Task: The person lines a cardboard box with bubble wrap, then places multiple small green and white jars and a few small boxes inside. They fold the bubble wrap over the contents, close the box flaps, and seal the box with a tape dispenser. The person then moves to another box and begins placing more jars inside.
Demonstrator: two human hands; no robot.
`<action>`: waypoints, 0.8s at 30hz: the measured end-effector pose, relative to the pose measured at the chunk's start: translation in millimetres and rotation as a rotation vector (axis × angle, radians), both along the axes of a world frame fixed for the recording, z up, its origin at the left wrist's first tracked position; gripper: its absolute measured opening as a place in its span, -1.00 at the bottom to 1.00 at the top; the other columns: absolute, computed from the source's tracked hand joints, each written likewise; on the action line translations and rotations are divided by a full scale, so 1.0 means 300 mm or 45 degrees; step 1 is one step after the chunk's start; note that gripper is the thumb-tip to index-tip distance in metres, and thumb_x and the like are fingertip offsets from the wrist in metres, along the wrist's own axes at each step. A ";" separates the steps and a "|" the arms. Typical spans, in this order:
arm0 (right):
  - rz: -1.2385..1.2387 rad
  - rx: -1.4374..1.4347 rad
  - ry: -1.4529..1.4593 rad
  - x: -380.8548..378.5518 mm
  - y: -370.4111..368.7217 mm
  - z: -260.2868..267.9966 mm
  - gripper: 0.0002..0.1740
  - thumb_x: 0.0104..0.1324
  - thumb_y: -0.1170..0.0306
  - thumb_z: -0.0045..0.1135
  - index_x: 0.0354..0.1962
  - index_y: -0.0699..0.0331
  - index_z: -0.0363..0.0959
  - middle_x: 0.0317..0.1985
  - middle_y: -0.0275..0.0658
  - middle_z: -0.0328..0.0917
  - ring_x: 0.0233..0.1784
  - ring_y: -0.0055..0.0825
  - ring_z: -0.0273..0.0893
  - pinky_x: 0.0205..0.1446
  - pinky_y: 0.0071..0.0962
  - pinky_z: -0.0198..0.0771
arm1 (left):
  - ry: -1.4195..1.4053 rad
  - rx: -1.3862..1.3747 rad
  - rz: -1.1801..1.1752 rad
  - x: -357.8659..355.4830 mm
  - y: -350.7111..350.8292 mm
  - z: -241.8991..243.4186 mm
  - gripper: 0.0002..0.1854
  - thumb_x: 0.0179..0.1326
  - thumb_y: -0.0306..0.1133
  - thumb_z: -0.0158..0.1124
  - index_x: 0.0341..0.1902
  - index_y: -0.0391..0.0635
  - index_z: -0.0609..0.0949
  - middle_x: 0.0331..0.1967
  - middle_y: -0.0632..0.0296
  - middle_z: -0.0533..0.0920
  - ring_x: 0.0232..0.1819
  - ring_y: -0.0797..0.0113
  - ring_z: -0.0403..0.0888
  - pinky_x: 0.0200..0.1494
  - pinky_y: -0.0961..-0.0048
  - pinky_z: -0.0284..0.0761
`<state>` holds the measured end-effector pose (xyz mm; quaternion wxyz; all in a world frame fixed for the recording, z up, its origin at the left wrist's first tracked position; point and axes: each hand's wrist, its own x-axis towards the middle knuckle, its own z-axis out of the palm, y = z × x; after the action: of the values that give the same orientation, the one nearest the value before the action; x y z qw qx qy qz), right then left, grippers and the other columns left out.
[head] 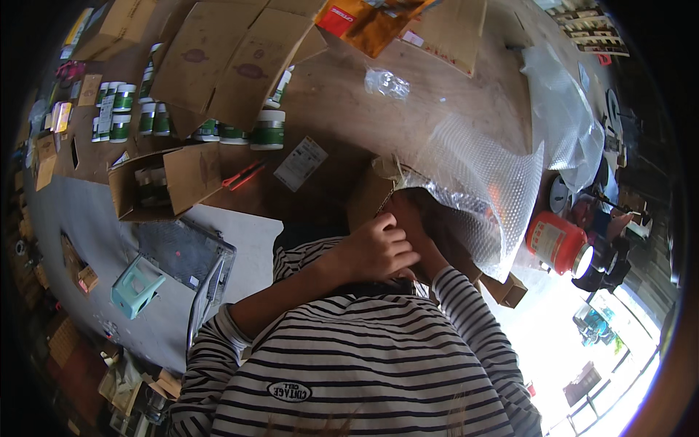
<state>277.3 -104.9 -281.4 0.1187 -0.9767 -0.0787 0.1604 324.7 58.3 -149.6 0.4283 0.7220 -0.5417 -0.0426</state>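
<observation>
My left hand lies across the front of my body with its fingers curled, close to my right forearm; whether it grips anything is unclear. My right hand is just beyond it, partly covered by my left hand and in shadow at the edge of clear bubble wrap. Its fingers are mostly hidden. Beside the hands is a brown cardboard piece or box, half in shade. A thin chain shows next to the right hand. Left of them, a white printed label and red-handled tool lie on the wooden tabletop.
An open carton containing jars stands at the table's left edge. Behind it are green-and-white jars and large flattened cardboard. Crumpled clear plastic lies farther back. A red jar is at right, a stool at lower left.
</observation>
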 end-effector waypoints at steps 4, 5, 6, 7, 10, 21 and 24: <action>-0.119 0.032 0.442 0.143 0.001 0.179 -0.79 0.18 0.30 0.15 -0.32 0.26 0.57 -0.36 0.02 0.60 -0.29 -0.05 0.61 -0.30 -0.09 0.50 | 0.020 -0.117 0.376 0.129 0.245 0.131 -0.45 0.16 -0.22 0.39 0.21 -0.15 0.55 0.11 0.11 0.64 -0.07 0.24 0.64 -0.08 0.30 0.55; -0.214 0.057 0.316 0.113 -0.015 0.164 -0.79 0.17 0.31 0.16 -0.31 0.26 0.58 -0.35 0.03 0.61 -0.28 -0.02 0.62 -0.27 -0.08 0.50 | -0.081 -0.061 0.542 0.161 0.345 0.144 -0.50 0.19 -0.26 0.38 0.20 -0.16 0.55 0.12 0.08 0.63 -0.08 0.23 0.64 -0.09 0.31 0.56; -0.294 0.095 0.185 0.089 -0.024 0.144 -0.79 0.17 0.32 0.17 -0.30 0.27 0.59 -0.34 0.03 0.62 -0.28 0.00 0.62 -0.24 -0.08 0.51 | 0.404 -0.235 0.822 0.147 0.465 0.070 -0.65 0.29 -0.44 0.25 0.14 -0.21 0.57 0.13 0.01 0.61 -0.09 0.22 0.64 -0.02 0.34 0.56; -0.359 0.072 0.207 0.079 -0.027 0.121 -0.78 0.17 0.34 0.17 -0.26 0.26 0.59 -0.30 0.02 0.63 -0.26 0.04 0.61 -0.20 -0.08 0.52 | 0.544 -0.478 1.217 0.186 0.537 0.073 -0.73 0.32 -0.55 0.11 0.08 -0.25 0.57 0.09 -0.01 0.62 -0.06 0.25 0.63 0.05 0.34 0.54; -0.163 0.197 0.396 0.055 -0.050 0.080 -0.76 0.19 0.40 0.14 -0.19 0.31 0.57 -0.21 0.03 0.62 -0.16 0.06 0.60 -0.09 -0.08 0.52 | -0.023 0.047 1.945 0.288 0.923 -0.055 -0.65 0.36 -0.51 0.15 0.21 -0.16 0.48 0.16 0.06 0.55 0.19 0.13 0.52 0.22 0.25 0.45; -0.080 0.385 0.188 0.061 0.007 0.249 -0.59 0.22 0.45 0.15 0.05 0.30 0.45 0.00 -0.01 0.51 0.09 0.03 0.45 0.13 -0.08 0.41 | -0.115 1.293 1.095 0.535 1.373 -0.114 -0.76 0.26 -0.46 0.15 -0.03 -0.17 0.63 -0.11 -0.01 0.67 0.01 -0.05 0.58 0.15 0.08 0.42; -0.087 0.258 0.143 0.049 0.031 0.276 -0.61 0.19 0.46 0.16 0.01 0.28 0.46 -0.05 -0.03 0.50 0.07 -0.01 0.45 0.12 -0.10 0.41 | -0.252 1.352 0.914 0.585 1.389 -0.162 -0.74 0.04 -0.36 0.36 -0.16 -0.15 0.67 -0.37 0.00 0.71 -0.12 -0.05 0.65 0.24 0.01 0.33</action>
<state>291.9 -95.7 -198.6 0.2264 -0.9513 -0.0545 0.2018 500.1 474.8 -198.3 -0.0512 0.9722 -0.2089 -0.0921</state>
